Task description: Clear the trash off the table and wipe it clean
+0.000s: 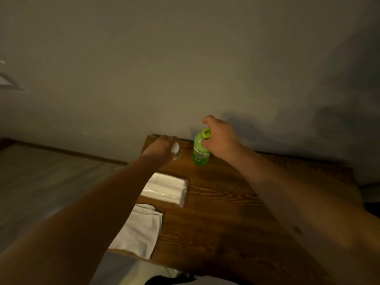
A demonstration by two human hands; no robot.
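A green plastic bottle (199,154) with a yellow cap stands upright at the far edge of the wooden table (226,212), close to the wall. My right hand (221,138) wraps around its neck just under the cap. To its left, my left hand (162,148) closes over a small clear cup (176,152) with something white in it; most of the cup is hidden by my fingers. A white cloth (139,231) lies at the table's near left edge, partly hanging over it.
A flat pack of white tissues in clear wrap (166,188) lies on the table's left side between the cloth and the cup. A plain wall (185,68) rises right behind the table. Grey floor (41,182) lies to the left.
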